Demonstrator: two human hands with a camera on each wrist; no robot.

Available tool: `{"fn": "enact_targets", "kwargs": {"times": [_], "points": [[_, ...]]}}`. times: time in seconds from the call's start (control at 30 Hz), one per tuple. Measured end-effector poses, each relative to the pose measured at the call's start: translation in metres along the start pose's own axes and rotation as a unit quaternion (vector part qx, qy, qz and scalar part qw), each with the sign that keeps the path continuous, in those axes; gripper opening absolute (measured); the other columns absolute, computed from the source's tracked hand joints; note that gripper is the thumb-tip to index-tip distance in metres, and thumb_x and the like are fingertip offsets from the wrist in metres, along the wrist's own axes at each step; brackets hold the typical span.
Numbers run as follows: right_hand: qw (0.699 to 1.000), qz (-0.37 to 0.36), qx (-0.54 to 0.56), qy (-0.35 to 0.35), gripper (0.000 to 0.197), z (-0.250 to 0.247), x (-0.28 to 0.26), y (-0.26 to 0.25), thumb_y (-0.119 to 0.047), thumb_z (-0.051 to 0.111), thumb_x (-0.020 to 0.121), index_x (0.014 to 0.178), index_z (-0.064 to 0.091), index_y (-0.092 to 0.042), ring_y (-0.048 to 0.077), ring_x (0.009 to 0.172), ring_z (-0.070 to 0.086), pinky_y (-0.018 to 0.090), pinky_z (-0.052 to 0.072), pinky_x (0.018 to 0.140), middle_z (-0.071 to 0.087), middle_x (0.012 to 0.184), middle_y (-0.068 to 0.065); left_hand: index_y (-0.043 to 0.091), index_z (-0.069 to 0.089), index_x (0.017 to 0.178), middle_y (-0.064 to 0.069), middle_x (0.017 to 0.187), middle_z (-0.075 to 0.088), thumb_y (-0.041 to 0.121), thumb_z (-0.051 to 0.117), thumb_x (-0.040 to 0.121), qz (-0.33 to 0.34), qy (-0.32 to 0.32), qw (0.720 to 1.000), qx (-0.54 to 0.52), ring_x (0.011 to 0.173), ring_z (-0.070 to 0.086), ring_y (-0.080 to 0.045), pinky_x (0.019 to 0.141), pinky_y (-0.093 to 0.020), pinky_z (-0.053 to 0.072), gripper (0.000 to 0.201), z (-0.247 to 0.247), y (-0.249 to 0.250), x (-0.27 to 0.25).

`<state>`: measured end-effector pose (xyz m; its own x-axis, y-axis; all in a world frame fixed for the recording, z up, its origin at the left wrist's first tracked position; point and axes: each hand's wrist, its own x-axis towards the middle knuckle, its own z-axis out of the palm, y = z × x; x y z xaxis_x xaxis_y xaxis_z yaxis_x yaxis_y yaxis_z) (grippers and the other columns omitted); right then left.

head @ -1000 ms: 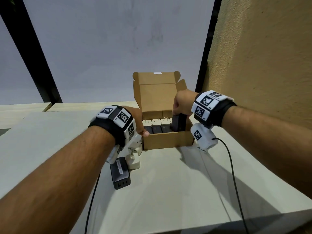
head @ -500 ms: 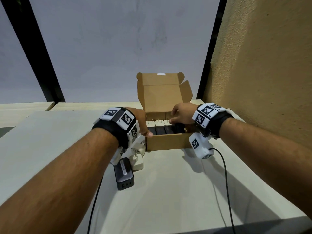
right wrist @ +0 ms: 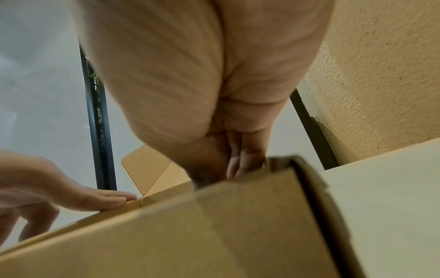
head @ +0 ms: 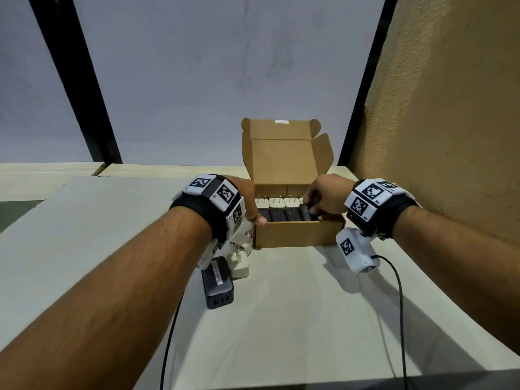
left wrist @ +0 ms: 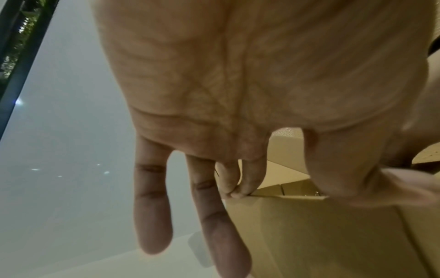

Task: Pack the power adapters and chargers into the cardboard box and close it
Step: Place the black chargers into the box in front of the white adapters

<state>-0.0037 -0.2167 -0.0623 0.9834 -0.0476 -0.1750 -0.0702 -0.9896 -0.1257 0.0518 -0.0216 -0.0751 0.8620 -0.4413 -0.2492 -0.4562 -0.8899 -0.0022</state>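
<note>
An open cardboard box point(head: 295, 235) stands mid-table with its lid point(head: 281, 161) upright. Inside it, black adapters point(head: 277, 214) lie in a front row and white chargers point(head: 275, 202) stand behind them. My right hand point(head: 312, 206) reaches into the box's right end and pinches the rightmost black adapter point(head: 306, 216), which lies level with the row. In the right wrist view its fingers point(right wrist: 240, 161) dip behind the box wall point(right wrist: 190, 235). My left hand point(head: 253, 212) rests against the box's left wall point(left wrist: 321, 235), thumb on the front corner. A black adapter point(head: 218, 282) and a white charger point(head: 239, 263) lie on the table under my left wrist.
A rough tan wall point(head: 450, 136) rises close on the right of the box. Frosted panes with black frames point(head: 84, 94) stand behind the table. Black cables point(head: 399, 319) trail from both wrist cameras toward the table's front edge point(head: 309, 381).
My right hand has lowered the black adapter from upright above the box's right end down into the front row. The left hand has stayed on the box's left wall.
</note>
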Motion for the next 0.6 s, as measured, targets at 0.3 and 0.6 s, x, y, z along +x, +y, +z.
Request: {"fn": "enact_targets", "kwargs": {"times": [0.3,0.6], "points": [[0.998,-0.034,-0.057,-0.022,0.032,0.008,0.005,0.005,-0.018,0.067,0.088,0.12,0.068,-0.018,0.021,0.107,0.062,0.032,0.05,0.094,0.07,0.115,0.002,0.015,0.059,0.11,-0.001,0.096,0.054,0.062,0.07,0.072,0.0,-0.006,1.0,-0.005,0.087,0.049,-0.019,0.073,-0.027,0.037,0.061,0.001,-0.003,0.006],[0.984,-0.105,0.005,0.146,0.019,0.01,-0.054,-0.026,-0.022,0.062,0.088,0.105,0.069,-0.021,0.022,0.096,0.063,0.037,0.053,0.086,0.069,0.106,0.002,0.015,0.058,0.106,-0.001,0.084,0.054,0.058,0.073,0.072,0.01,0.003,0.999,-0.037,0.081,0.05,-0.019,0.074,-0.028,0.037,0.056,0.004,-0.009,0.007]]}}
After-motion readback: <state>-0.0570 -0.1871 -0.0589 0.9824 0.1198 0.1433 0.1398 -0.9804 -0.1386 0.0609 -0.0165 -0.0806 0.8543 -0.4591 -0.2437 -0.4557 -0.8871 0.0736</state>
